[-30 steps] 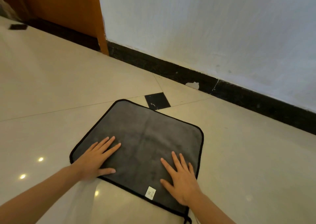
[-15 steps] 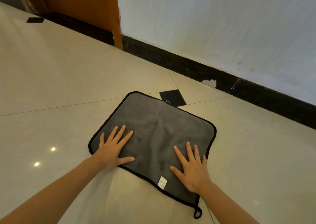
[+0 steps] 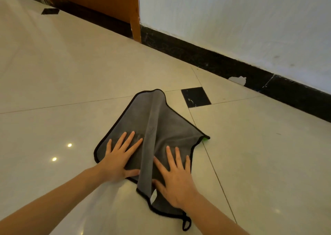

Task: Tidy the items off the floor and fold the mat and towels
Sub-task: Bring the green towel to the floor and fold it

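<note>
A grey towel (image 3: 143, 120) with black edging lies on the pale tiled floor, bunched into a raised ridge down its middle. My left hand (image 3: 119, 158) presses flat on its left part, fingers straight and spread. My right hand (image 3: 174, 178) presses flat on its right near part, fingers straight. A white label (image 3: 153, 196) sits on the towel's near edge beside my right thumb, and a black hanging loop (image 3: 186, 224) trails from the near corner. A bit of green (image 3: 205, 139) shows under the towel's right corner.
A white wall (image 3: 232, 25) with a black skirting (image 3: 215, 60) runs along the back right. A wooden door frame (image 3: 135, 23) stands at the back. A small black inset tile (image 3: 195, 97) lies just past the towel.
My hands have slid toward each other, pushing the flat towel into a ridge between them. The towel's far right part pulled inward, uncovering the black tile and a green bit.
</note>
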